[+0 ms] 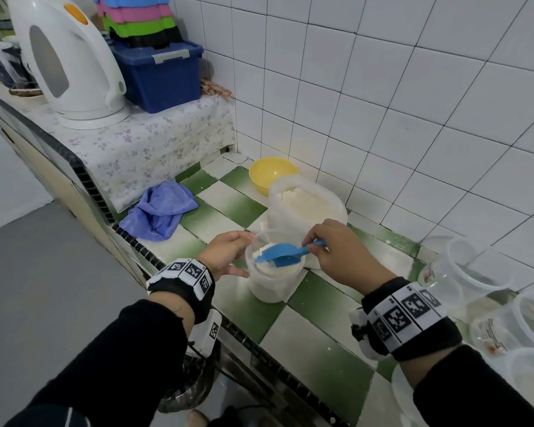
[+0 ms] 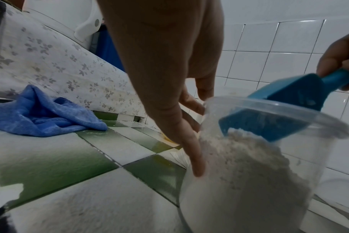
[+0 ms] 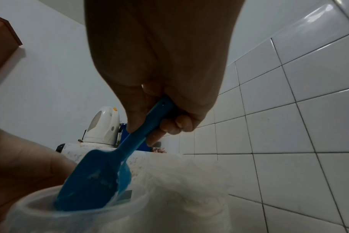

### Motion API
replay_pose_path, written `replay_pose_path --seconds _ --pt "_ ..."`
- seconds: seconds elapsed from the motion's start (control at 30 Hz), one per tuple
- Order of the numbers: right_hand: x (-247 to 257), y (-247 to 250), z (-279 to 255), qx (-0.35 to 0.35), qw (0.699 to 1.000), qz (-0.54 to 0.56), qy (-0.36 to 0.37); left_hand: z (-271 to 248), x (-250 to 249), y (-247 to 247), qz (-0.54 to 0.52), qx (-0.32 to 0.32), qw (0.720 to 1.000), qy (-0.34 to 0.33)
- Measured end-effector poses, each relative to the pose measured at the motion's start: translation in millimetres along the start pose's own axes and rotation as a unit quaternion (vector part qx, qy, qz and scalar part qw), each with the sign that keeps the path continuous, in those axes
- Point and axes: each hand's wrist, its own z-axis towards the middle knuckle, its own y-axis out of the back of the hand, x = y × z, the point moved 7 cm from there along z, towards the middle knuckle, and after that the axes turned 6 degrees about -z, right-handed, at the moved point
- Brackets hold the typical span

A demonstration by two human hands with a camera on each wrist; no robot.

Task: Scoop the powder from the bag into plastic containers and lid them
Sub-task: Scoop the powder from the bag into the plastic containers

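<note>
While the left hand (image 1: 225,257) steadies the clear plastic container (image 1: 272,282) with fingers spread along its wall and thumb near the rim, the right hand (image 1: 339,254) grips the handle of a blue scoop (image 1: 282,252) whose bowl tips down into the container's mouth. The left wrist view shows the fingers (image 2: 191,151) lying fairly straight against the wall and the scoop's front edge touching the heaped white powder (image 2: 249,157), which rises close to the rim. The container stands on the green and white checked counter (image 1: 321,343), not far from the counter's front edge. Directly behind it, touching or nearly so, sits the open bag of powder (image 1: 305,204), with a yellow bowl (image 1: 269,174) beyond that in the tiled corner.

To the left, a crumpled blue cloth (image 1: 159,211) lies near the front edge, leaving a stretch of bare tiles between it and the container. Above the cloth, a raised ledge under a flowered cover (image 1: 142,146) carries a white kettle (image 1: 65,60) and a dark blue lidded box (image 1: 161,75). To the right, several empty clear containers (image 1: 475,266) crowd the counter by the wall, well apart from the one being filled. The tiles in front of the right wrist lie open.
</note>
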Motion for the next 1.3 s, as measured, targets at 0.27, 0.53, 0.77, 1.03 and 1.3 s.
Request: replay_pose_path --seconds 0.27,0.53,0.77,1.03,1.3 --pt "-3 20 4 -0.012 0.999 0.037 -0.013 -2 -2 -1 0.001 0.002 1.0 0.006" --pt "-2 11 6 -0.011 1.0 -0.004 -0.01 -3 -4 -1 -0.004 0.009 1.0 0.015" --pt "-19 42 5 -0.06 0.985 0.127 -0.097 1 -5 1 0.0 0.0 1.0 0.02" --pt "-50 62 10 -0.201 0.948 0.179 -0.169 6 -12 -2 0.025 0.016 0.999 0.019" --pt "-44 46 27 -0.249 0.947 -0.169 -0.111 9 -14 -1 0.038 0.043 0.998 0.029"
